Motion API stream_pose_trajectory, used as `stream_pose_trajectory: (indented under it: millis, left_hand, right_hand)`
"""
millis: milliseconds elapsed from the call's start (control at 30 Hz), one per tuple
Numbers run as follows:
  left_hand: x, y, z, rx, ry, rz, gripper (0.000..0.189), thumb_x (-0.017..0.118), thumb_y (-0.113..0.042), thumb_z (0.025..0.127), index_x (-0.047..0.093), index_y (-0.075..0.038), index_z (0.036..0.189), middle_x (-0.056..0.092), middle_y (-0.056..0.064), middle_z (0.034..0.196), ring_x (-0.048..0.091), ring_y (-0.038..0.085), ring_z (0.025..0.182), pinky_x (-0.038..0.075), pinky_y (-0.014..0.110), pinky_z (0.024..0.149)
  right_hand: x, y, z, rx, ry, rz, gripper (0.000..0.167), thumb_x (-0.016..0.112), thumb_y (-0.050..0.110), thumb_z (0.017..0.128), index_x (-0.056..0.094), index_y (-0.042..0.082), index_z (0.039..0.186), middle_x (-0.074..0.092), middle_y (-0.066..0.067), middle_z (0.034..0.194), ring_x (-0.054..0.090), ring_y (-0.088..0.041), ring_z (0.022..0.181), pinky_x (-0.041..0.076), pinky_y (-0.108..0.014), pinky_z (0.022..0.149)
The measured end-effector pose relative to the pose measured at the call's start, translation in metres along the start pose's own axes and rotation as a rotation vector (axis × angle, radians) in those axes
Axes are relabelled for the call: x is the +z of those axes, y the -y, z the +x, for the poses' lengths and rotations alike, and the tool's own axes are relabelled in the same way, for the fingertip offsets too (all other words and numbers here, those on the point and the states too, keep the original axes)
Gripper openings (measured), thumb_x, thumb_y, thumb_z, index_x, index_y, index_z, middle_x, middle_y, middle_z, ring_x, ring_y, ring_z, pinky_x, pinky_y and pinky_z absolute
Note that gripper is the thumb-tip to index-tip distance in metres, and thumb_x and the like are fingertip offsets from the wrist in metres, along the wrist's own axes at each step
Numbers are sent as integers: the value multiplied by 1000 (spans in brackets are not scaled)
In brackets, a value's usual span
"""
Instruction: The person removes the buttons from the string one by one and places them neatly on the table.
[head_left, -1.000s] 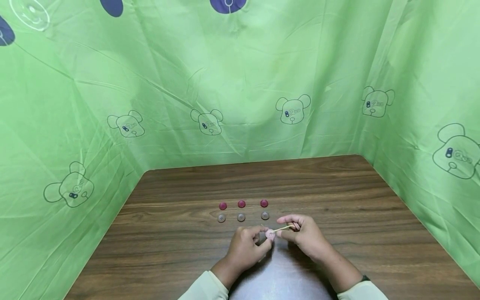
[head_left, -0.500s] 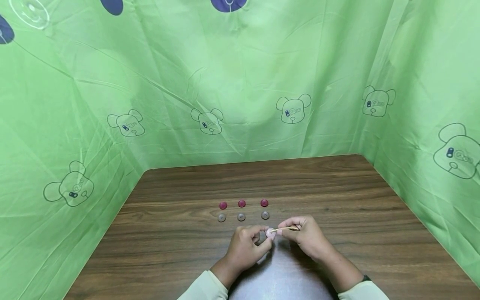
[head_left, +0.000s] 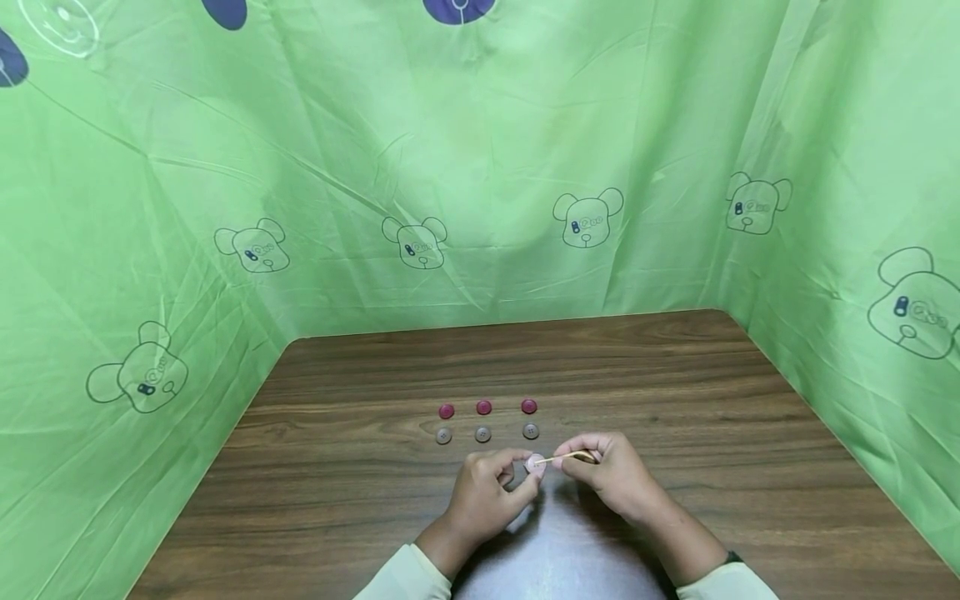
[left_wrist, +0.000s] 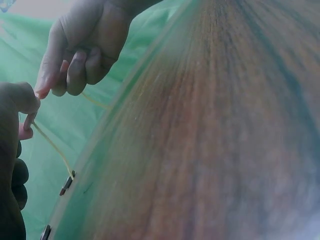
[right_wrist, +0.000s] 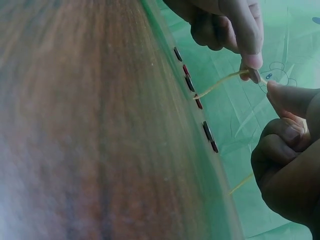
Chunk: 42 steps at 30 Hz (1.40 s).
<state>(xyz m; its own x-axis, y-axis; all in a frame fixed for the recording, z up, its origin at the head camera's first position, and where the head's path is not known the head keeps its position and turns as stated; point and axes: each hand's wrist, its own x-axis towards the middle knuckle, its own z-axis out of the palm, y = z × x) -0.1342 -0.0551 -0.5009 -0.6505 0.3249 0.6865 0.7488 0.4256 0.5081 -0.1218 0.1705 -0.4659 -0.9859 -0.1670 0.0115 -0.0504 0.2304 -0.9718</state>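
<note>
Pink and pale, one button [head_left: 536,464] is up off the worktop [head_left: 337,475], between the two hands. The left hand [head_left: 483,498] pinches it by the edge, with the thumb and first finger nearly closed and only the button in the gap. The right hand [head_left: 611,475] is just beside it, with its thumb and first finger pressed together on a yellow string [head_left: 566,456]. The string runs from the face of the button to that pinch. In the right wrist view, some string also slopes down from the button's other side toward the worktop, and a bit more shows below the right hand.

Past the hands, three red buttons [head_left: 483,407] lie in a far row on the brown wood. Three grey buttons [head_left: 482,434] lie in a row just nearer. Pale sleeves [head_left: 408,575] show at the bottom, and a dark band [head_left: 733,557] is on the right wrist. Green cloth [head_left: 487,142] with bear faces [head_left: 420,247] hangs behind the worktop and at both sides.
</note>
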Motion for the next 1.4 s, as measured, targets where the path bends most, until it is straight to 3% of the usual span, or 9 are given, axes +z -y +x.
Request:
stream_pose_trajectory:
  millis: [100, 267, 733, 1033, 1400]
  left_hand:
    - [-1, 1, -1, -1, -5, 8, 17, 88, -9, 82, 84, -6, 98, 38, -7, 52, 19, -15, 59, 21, 5, 51]
    - [-2, 1, -1, 6, -12, 21, 17, 89, -10, 82, 84, -6, 98, 37, -7, 53, 19, -15, 59, 21, 5, 51]
    - [-8, 4, -4, -26, 8, -1, 15, 88, -10, 85, 84, -9, 99, 39, -6, 50, 19, -15, 56, 20, 6, 49]
    - [-13, 8, -5, 1, -28, 9, 17, 89, -8, 82, 83, -8, 98, 40, -7, 53, 22, -15, 59, 25, 5, 50]
    - [-19, 10, -8, -19, -28, -2, 15, 89, -8, 83, 83, -7, 97, 39, -7, 53, 23, -15, 59, 25, 4, 50]
  right_hand:
    - [1, 0, 0, 21, 3, 6, 18, 84, 10, 92, 81, -4, 103, 57, 8, 69, 44, -3, 61, 36, -19, 54]
    - [0, 3, -2, 41, 8, 23, 17, 82, 9, 93, 79, -5, 103, 45, 9, 63, 37, -3, 55, 30, -18, 50]
    - [-6, 1, -1, 54, -10, 20, 18, 79, 11, 95, 77, -4, 105, 46, 8, 62, 37, -4, 52, 29, -17, 47]
    - [-11, 5, -1, 51, -55, 23, 16, 81, 10, 94, 78, -2, 103, 48, 9, 65, 39, -4, 57, 33, -19, 51]
    - [-14, 5, -2, 32, -54, 54, 20, 81, 9, 95, 76, -7, 106, 54, 9, 71, 45, -5, 65, 39, -21, 58]
